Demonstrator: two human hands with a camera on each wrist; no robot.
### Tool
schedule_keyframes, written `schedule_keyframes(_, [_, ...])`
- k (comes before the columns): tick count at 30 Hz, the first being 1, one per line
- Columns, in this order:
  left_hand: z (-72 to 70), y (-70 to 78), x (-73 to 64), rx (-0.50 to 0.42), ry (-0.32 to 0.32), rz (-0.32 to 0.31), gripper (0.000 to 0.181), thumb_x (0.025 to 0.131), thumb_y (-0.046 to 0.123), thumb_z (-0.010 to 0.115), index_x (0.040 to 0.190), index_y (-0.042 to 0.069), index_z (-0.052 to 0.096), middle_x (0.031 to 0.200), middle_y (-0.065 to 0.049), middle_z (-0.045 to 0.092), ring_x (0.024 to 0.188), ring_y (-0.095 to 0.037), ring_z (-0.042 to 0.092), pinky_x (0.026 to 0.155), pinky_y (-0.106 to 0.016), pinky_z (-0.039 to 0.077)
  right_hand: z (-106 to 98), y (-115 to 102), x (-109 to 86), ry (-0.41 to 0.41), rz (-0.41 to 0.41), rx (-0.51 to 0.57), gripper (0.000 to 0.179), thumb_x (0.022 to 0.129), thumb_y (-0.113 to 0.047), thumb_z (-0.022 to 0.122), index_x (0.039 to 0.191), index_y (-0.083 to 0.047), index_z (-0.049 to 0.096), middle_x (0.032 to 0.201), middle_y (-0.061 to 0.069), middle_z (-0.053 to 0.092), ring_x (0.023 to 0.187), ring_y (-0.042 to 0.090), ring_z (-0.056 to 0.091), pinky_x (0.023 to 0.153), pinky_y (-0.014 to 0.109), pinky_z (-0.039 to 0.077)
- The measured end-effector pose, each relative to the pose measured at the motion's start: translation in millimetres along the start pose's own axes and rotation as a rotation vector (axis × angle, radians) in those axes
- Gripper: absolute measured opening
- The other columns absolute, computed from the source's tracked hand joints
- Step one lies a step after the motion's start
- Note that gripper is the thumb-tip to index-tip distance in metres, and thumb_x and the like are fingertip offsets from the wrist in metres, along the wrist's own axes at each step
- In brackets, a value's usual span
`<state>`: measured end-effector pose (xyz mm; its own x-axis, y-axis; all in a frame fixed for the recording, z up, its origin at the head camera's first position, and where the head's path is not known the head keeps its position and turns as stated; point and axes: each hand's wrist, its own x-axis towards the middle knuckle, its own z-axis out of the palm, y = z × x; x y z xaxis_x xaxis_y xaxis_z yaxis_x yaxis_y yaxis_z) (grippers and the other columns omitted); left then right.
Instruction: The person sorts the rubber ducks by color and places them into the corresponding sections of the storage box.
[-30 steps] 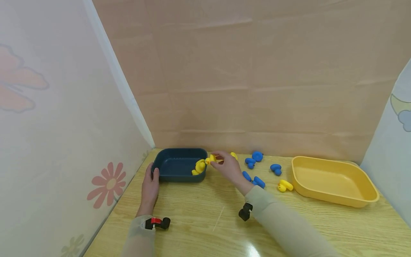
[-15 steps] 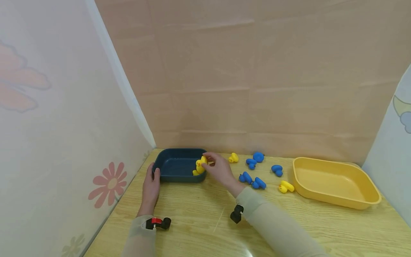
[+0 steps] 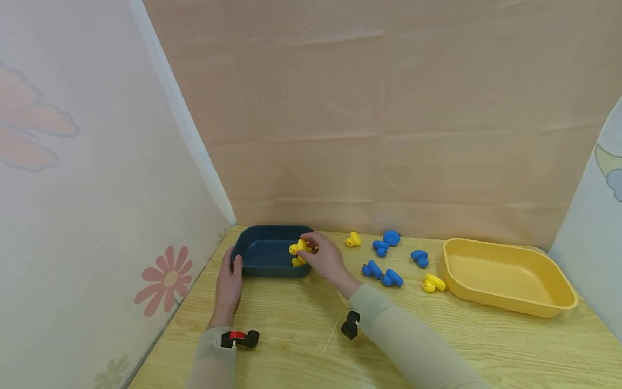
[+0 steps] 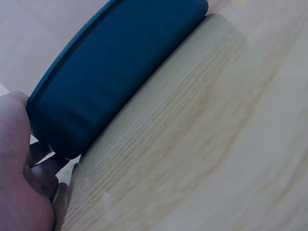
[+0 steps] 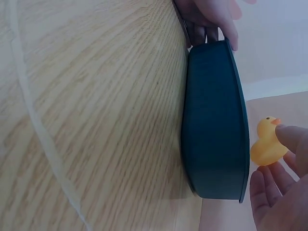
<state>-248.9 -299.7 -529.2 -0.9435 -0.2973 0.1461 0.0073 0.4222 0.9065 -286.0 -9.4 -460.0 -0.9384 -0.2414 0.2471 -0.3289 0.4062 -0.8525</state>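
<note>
A dark blue tray [image 3: 272,272] stands at the left of the table. My left hand [image 3: 229,283] holds its left end, thumb at the rim and fingers against the outer wall. Over the tray's right end, my right hand [image 3: 326,260] pinches a yellow rubber duck [image 3: 294,248] between thumb and fingers. The right wrist view shows this rubber duck [image 5: 267,144] upright, just above the rim. Beneath it, inside the tray, another yellow rubber duck [image 3: 297,262] is partly hidden.
Several blue rubber ducks [image 3: 391,277] lie mid-table, right of my right hand. One yellow rubber duck [image 3: 353,239] lies at the back, another yellow rubber duck [image 3: 433,283] beside a yellow tray [image 3: 505,305] at the right. Walls [image 3: 379,162] border the table's back and sides.
My right hand has carried the yellow rubber duck left, from outside the dark blue tray's right rim to over its inside. The left hand keeps its place on the tray.
</note>
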Motion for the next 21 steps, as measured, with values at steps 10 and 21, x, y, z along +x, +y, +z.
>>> schedule_keyframes(10, [-0.2, -1.0, -0.7, 0.0, 0.003, 0.0, 0.072, 0.119, 0.055, 0.04, 0.177, 0.016, 0.025, 0.182, -0.015, 0.023, 0.166, -0.042, 0.023, 0.131, -0.062, 0.024, 7.0, 0.4, 1.4, -0.005, 0.013, -0.077, 0.037, 0.103, -0.022, 0.083, 0.138, -0.014, 0.074, 0.119, 0.006, 0.074, 0.102, 0.022, 0.068, 0.081, 0.035, 0.062])
schedule_keyframes(21, [0.1, -0.7, -0.7, 0.001, 0.003, -0.002, 0.072, 0.119, 0.055, 0.04, 0.177, 0.015, 0.025, 0.182, -0.015, 0.022, 0.165, -0.043, 0.024, 0.131, -0.062, 0.025, 9.3, 2.6, 0.6, -0.021, 0.01, -0.075, 0.038, 0.104, -0.022, 0.081, 0.141, -0.014, 0.073, 0.128, 0.009, 0.073, 0.104, 0.023, 0.07, 0.084, 0.039, 0.062])
